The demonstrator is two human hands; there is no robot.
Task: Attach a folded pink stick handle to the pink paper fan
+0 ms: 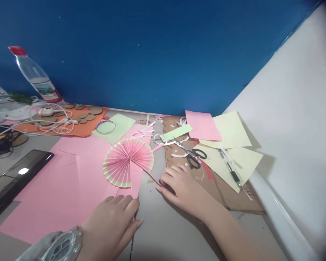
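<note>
A pink pleated paper fan [126,161] with a pale yellow rim lies half spread on pink paper sheets [65,188]. My left hand [112,223], with a grey watch on its wrist, lies palm down with fingers together on the fan's lower folded strip. My right hand [183,188] rests on the table just right of the fan, fingertips curled down at the end of the fan's thin pink edge strip [152,177]. Whether it pinches the strip is hidden.
Scissors [191,154] lie on brown cardboard [228,195] to the right, with yellow sheets [233,145], a pink sheet [202,125] and a pen [230,170]. A plastic bottle [36,76], white cables [49,121], an orange sheet with cardboard discs [81,125] and a dark screen [13,177] lie left.
</note>
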